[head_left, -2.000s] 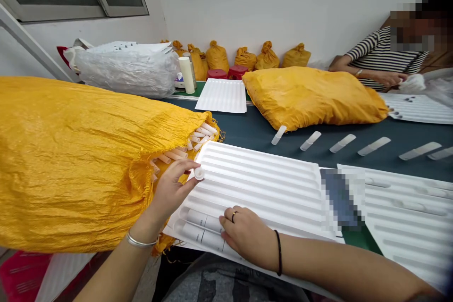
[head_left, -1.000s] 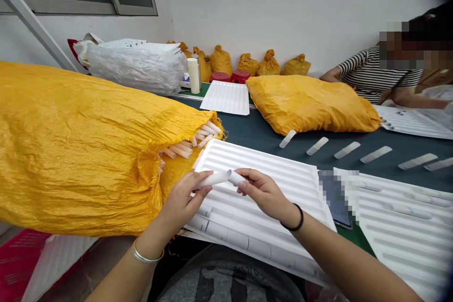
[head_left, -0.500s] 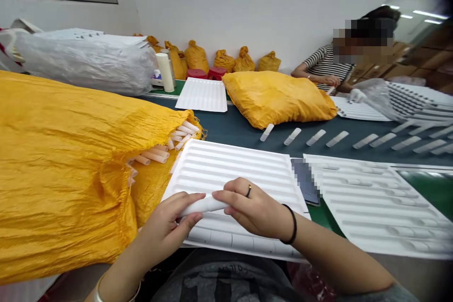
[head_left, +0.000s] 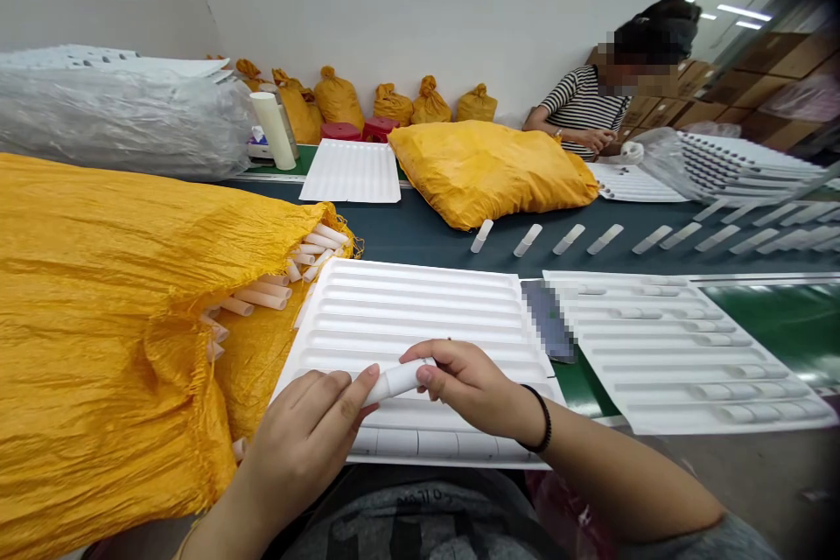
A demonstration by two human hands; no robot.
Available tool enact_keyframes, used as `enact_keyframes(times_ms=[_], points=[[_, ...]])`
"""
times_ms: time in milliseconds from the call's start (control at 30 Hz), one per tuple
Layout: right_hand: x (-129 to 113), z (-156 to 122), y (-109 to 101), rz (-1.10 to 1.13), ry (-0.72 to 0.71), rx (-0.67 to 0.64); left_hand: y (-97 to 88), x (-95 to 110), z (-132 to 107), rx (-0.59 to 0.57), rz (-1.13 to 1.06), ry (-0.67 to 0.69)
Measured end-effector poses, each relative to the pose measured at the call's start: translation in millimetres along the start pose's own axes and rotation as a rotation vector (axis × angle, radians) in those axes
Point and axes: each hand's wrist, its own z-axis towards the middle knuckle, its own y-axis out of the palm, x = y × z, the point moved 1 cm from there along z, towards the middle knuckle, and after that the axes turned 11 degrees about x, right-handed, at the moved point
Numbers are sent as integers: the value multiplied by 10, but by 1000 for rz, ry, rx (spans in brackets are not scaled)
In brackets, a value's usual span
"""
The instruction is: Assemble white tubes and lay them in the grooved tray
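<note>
Above a white ridged tray [head_left: 420, 302], a white tube [head_left: 400, 380] with a seam line around it is held slightly tilted between both hands. My left hand [head_left: 308, 420] pinches its left end between thumb and fingers. On the right end, the thumb and fingers of my right hand [head_left: 472, 385] are closed round it. Along the tray's near edge lies a row of white segments [head_left: 430, 444] split by thin dark lines. Left of the tray, an orange woven sack [head_left: 131, 306] lies with its mouth open, and pale tubes [head_left: 262, 293] stick out.
A second tray [head_left: 630, 381] to the right holds several tubes. Between the trays lies a phone [head_left: 549, 321]. More tubes [head_left: 604, 240] are spaced along a dark conveyor belt [head_left: 367, 227]. Across it sit a full orange sack [head_left: 492, 171] and a person in a striped shirt [head_left: 584, 105].
The tube has tilted, its right end now higher, and more of it shows. My left hand has turned so its back faces up. The view has shifted slightly to the right.
</note>
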Motion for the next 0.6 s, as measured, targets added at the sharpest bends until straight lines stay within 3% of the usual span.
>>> enact_keyframes(times_ms=[67, 133, 233, 300, 433, 600], points=[[10, 7, 1, 108, 129, -44, 2, -3, 12, -14, 52, 48], [-3, 10, 8, 96, 136, -78, 17, -2, 25, -39, 62, 78], [-53, 2, 45, -80, -79, -115, 64, 24, 45, -64, 49, 105], [-89, -19, 86, -168, -219, -71, 108, 53, 49, -72, 27, 88], [-145, -82, 168, -231, -255, -3, 174, 82, 11, -113, -64, 18], [-66, 109, 176, -545, -282, -330, 106, -64, -57, -250, -118, -1]])
